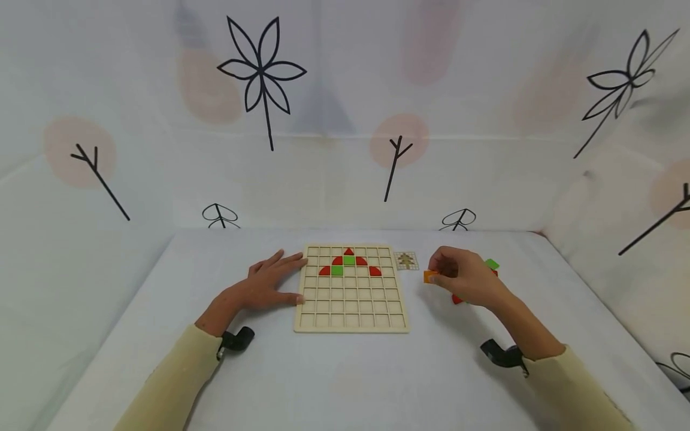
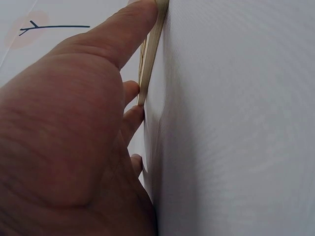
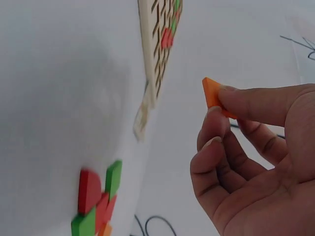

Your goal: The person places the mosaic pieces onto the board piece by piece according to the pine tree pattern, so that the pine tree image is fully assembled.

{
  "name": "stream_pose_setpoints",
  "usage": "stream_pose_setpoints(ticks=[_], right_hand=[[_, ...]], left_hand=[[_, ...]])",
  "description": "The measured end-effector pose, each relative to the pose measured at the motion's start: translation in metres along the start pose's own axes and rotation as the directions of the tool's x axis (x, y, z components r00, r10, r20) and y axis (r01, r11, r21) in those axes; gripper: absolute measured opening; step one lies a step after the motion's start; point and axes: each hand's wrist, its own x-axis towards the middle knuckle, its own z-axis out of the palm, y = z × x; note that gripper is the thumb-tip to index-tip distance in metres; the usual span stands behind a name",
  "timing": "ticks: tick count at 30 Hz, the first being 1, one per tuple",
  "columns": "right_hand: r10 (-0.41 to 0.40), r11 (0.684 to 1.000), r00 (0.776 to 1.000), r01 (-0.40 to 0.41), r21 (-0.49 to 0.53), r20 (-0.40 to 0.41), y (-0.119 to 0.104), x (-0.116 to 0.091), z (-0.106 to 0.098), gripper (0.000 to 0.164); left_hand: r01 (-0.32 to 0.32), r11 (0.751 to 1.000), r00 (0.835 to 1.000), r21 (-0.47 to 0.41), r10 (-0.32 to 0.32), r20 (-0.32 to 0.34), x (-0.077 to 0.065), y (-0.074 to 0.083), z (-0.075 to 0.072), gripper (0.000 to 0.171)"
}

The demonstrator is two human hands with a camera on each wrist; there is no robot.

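A pale wooden grid board (image 1: 350, 302) lies flat on the white table, with several red and green tiles set in its upper cells. Along the board's left edge rests my left hand (image 1: 266, 284), fingers stretched out, thumb and fingertips touching the rim; the left wrist view shows the thumb against the board's side (image 2: 155, 54). My right hand (image 1: 469, 278) pinches an orange square tile (image 3: 212, 93) between thumb and fingertips, raised above the table to the right of the board. In the head view this hand partly covers loose tiles beneath it.
A small card (image 1: 406, 261) printed with a tree pattern lies at the board's upper right. Loose red tiles (image 3: 89, 189), green tiles (image 3: 113, 177) and an orange one sit in a pile on the right. Patterned white cloth (image 1: 334, 179) hangs behind the table.
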Motion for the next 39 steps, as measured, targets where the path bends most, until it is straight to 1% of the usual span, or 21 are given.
stream_pose_setpoints(ticks=[3,8,19,28,32,39], right_hand=[[-0.017,0.999,1.0,0.017,0.031,0.007,-0.007,0.007,0.007,0.013],[-0.02,0.997,0.999,0.017,0.081,0.037,-0.018,0.02,0.015,0.013],[-0.04,0.998,0.997,0.036,0.047,0.07,-0.031,0.054,0.039,0.01],[-0.024,0.999,0.994,0.019,0.046,0.106,-0.043,0.076,0.055,0.007],[-0.029,0.998,0.992,0.023,0.051,0.125,-0.045,0.086,0.063,0.006],[-0.034,0.997,0.985,0.022,0.068,0.17,-0.054,0.097,0.073,0.005]], left_hand=[[0.002,1.0,1.0,-0.007,-0.002,0.0,0.0,0.001,-0.001,0.096],[0.011,1.0,1.0,-0.01,-0.011,0.002,-0.001,0.003,-0.002,0.096],[0.016,1.0,1.0,0.009,-0.016,0.005,0.0,0.002,-0.001,0.096],[0.003,1.0,1.0,0.01,-0.003,0.001,0.001,0.001,0.0,0.095],[-0.003,1.0,1.0,0.009,0.003,-0.002,0.001,0.0,0.0,0.095],[-0.007,1.0,1.0,0.007,0.007,-0.004,0.002,0.0,0.001,0.094]])
